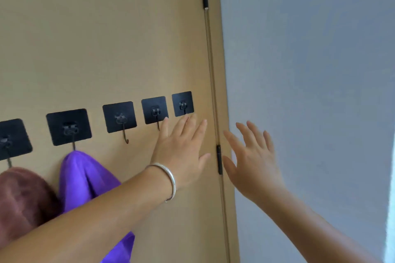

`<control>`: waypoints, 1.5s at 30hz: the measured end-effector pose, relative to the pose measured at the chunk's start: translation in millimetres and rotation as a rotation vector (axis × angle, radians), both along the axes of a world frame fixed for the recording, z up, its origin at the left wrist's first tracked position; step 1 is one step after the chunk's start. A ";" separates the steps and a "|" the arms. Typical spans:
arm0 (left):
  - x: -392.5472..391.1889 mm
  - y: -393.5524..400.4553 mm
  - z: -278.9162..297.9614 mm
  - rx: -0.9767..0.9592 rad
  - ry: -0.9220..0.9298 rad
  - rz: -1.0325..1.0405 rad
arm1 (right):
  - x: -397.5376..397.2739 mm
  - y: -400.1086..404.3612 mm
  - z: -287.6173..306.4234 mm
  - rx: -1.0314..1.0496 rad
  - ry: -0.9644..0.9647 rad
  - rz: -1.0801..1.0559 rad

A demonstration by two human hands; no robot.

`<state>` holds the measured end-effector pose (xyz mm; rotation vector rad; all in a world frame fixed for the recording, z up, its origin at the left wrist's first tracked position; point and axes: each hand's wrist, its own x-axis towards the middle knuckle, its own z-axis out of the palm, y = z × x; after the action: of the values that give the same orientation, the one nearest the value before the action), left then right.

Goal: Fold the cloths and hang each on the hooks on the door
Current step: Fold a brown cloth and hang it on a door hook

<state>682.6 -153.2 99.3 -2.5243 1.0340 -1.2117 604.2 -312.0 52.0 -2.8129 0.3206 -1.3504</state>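
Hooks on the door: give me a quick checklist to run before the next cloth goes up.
1. Free hook available: ok, the middle hook is bare.
2. Hung cloths seated: ok, purple cloth and brown cloth hang from their hooks.
3. Left hand free: ok, open.
4. Right hand free: ok, open.
5. Next cloth folded and at hand: cannot tell, none in view.

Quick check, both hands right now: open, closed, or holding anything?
Left hand: open, fingers spread, holding nothing, by the black square adhesive hooks.
Right hand: open, fingers spread, holding nothing.
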 end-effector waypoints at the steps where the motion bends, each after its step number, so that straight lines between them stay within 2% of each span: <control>1: -2.7 -8.7 0.8 0.010 -0.011 -0.050 | -10.7 -4.5 0.7 0.006 0.006 -0.048; 10: -74.5 -81.0 -16.9 -0.013 0.059 -0.548 | -144.4 -19.1 -8.2 0.054 0.023 -0.500; 19: -217.8 -138.4 -39.2 0.044 0.135 -0.990 | -321.6 2.0 -12.5 0.091 0.053 -0.927; 27: -398.4 -172.9 -42.3 0.126 0.221 -1.392 | -499.8 46.2 -13.2 0.105 0.001 -1.343; 32: -537.3 -174.4 -39.9 0.159 0.230 -1.632 | -618.6 88.0 -12.2 0.101 -0.010 -1.596; 40: -766.7 -121.2 -57.8 0.249 0.248 -1.987 | -799.9 186.3 -21.8 0.141 -0.013 -1.951; 45: -881.3 -70.5 -71.2 0.270 0.207 -2.174 | -886.9 261.4 -32.3 0.151 -0.013 -2.129</control>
<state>-198.7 -223.7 28.1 -0.3919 3.6008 -0.5464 -282.7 -50.7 19.7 -1.3633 3.4373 -0.8335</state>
